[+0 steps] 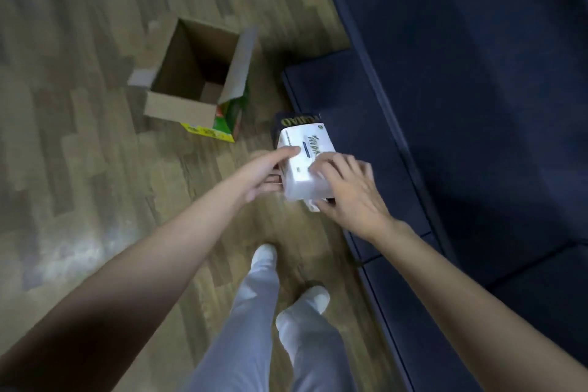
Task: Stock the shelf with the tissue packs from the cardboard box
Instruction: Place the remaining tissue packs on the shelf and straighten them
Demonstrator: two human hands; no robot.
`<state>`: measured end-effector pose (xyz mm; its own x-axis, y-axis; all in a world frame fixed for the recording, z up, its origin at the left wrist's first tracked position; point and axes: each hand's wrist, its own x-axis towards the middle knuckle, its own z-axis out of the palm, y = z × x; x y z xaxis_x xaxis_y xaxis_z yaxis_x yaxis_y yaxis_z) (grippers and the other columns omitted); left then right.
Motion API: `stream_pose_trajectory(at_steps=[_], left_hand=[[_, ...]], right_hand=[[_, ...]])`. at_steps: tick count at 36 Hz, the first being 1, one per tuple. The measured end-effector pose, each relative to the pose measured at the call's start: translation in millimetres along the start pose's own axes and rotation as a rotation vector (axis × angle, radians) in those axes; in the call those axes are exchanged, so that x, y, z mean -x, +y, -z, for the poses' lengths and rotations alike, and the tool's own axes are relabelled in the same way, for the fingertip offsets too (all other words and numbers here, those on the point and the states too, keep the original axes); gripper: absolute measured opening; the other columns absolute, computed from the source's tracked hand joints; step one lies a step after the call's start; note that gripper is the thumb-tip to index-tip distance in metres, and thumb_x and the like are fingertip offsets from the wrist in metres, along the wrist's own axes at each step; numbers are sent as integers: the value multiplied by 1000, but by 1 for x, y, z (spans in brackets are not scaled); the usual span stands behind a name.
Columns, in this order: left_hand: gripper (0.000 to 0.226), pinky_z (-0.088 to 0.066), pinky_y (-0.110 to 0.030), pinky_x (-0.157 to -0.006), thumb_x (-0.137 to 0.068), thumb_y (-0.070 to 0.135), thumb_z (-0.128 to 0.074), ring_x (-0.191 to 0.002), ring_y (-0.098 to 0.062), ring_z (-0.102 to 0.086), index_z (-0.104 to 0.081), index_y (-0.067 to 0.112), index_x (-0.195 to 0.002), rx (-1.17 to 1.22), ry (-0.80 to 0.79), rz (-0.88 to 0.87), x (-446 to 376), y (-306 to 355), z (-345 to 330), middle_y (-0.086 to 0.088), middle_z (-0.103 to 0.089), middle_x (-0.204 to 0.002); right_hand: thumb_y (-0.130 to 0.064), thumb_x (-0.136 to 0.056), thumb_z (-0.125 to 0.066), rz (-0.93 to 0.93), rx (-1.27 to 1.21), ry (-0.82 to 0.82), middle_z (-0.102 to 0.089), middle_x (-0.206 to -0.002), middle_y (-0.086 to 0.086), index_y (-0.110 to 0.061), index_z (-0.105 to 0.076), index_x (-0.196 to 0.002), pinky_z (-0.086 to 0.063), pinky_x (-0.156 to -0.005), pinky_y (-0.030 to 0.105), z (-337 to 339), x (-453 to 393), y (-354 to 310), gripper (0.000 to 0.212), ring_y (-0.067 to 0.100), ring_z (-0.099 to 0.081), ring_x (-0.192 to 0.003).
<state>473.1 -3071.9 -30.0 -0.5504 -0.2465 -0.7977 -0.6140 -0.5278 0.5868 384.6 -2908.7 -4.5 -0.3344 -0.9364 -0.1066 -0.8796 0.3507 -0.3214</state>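
Two hands hold the stack: we count one white tissue pack [304,162] on top and one dark pack [288,123] beneath it, the dark one showing only at its far end. Our left hand [265,177] grips the stack at its 9 o'clock side, thumb laid along the top edge and fingers [273,183] curled underneath. Our right hand [348,192] covers the near end at 5 o'clock, fingers bent over the white wrap. The white pack's long axis runs from about 6 o'clock to 12 o'clock, tilted slightly toward 11, with its printed face up and its lettering reading along that axis. We carry the stack in the air above the wooden floor [79,169], just beside the edge of the dark blue shelf unit [461,105], which fills the frame from 1 o'clock round to 5 o'clock. One cardboard box [194,83] stands on the floor at 10 o'clock from the packs, well apart from them, flaps open; we see no packs in its dim inside. At 6 o'clock we see our two legs in pale trousers [254,328] and white shoes.
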Motion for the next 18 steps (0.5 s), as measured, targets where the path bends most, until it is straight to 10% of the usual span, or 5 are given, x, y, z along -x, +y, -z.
stream_pose_trajectory(at_steps=[5,10,18], left_hand=[[19,-57,-24,-56,-88,9,-59,-79,-15,-66,-55,8,-106,131,-8,-177,38,44,0,-8,-68,-95],[32,-51,-44,-89,-80,-2,-62,-102,-32,-63,-51,12,-106,209,-137,-275,72,71,-12,-13,-67,-110],[76,-47,-37,-99,-56,12,-79,-111,-16,-59,-43,20,-123,-94,-292,-353,123,88,-49,-3,-62,-122]], right_hand=[[-43,-86,-56,-184,-175,69,-33,-133,-1,-26,-47,-126,-25,-101,38,67,1,-8,44,15,-31,-123],[-40,-90,-60,-535,-715,98,-35,-143,0,-23,-28,-140,-33,-109,35,120,4,-18,62,14,-35,-133],[-30,-83,-71,-606,-882,212,-62,-107,-4,-19,-50,-116,-51,-67,22,181,45,-22,40,11,-63,-95]])
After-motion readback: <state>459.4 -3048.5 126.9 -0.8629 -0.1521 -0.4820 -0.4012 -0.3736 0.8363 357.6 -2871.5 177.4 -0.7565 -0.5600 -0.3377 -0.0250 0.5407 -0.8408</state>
